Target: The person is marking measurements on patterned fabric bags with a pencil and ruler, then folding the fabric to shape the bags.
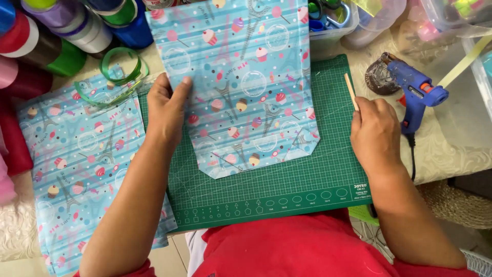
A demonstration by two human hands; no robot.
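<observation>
A folded piece of light blue wrapping paper (246, 87) printed with cupcakes and towers lies on a green cutting mat (287, 190); its near corners are folded in. My left hand (166, 110) rests flat on the paper's left edge, thumb pressing on it. Over the mat's right edge, my right hand (376, 133) is closed around a thin wooden stick (351, 91) that points away from me.
More sheets of the same paper (82, 164) lie to the left. A blue glue gun (417, 92) rests at the right on a lace tablecloth. Ribbon spools (61, 31) and a loose green ribbon (120, 69) sit at the back left, clear plastic boxes at the back right.
</observation>
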